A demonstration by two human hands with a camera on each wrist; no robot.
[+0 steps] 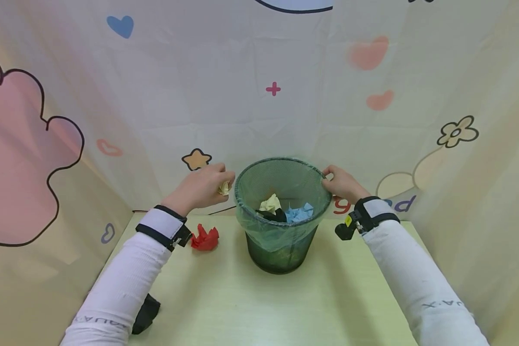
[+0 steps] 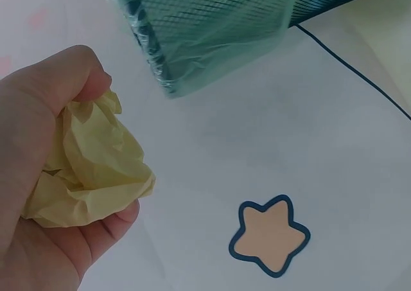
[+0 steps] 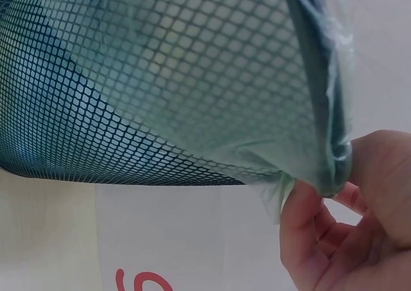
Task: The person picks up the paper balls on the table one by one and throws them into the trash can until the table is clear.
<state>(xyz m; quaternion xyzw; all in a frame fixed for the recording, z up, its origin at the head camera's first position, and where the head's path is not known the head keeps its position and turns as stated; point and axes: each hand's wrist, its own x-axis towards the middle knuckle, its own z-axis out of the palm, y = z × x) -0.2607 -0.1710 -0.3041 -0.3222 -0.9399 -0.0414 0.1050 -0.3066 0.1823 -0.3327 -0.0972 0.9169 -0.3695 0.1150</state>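
My left hand (image 1: 205, 186) grips a crumpled pale yellow paper ball (image 2: 96, 166), held just left of the bin's rim. With thumb and fingers, my right hand (image 1: 343, 184) pinches the right side of the rim of a dark mesh trash bin (image 1: 277, 257). A translucent green bag (image 3: 244, 111) lines the bin and folds over its rim, and its loose edge hangs by the right fingers. Inside lie a yellow paper ball (image 1: 270, 204), a blue one (image 1: 300, 213) and a black one (image 1: 277, 216).
A red crumpled paper ball (image 1: 205, 238) lies on the pale table (image 1: 259, 307), left of the bin. Something black and crumpled (image 1: 147, 313) shows beside the left forearm, partly hidden by the sleeve. A printed curtain (image 1: 225, 96) hangs close behind the bin.
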